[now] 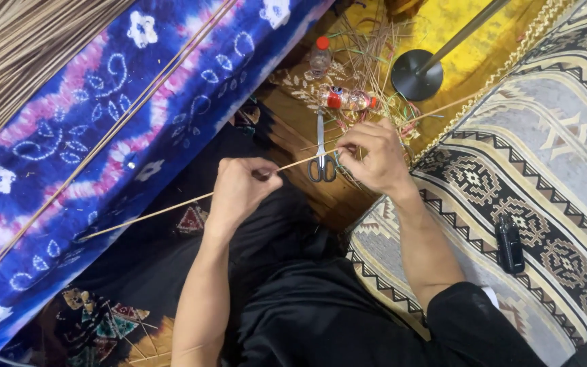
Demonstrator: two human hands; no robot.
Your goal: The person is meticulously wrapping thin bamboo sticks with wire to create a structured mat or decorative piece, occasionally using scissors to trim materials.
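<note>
- Together, left hand (238, 190) and right hand (374, 160) pinch one thin straw stick (171, 206), fingers closed on it.
- Scissors (321, 160) lie on the floor just between them.

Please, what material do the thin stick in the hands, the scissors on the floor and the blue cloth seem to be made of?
The thin stick, held by the left hand and right hand, looks like dry plant fibre, perhaps palm rib: pale tan, matte, straight.
The scissors seem to have steel blades, grey and shiny, with dark handles, probably plastic.
The blue cloth looks like dyed cotton: soft folds, tie-dye blotches, no sheen.
</note>
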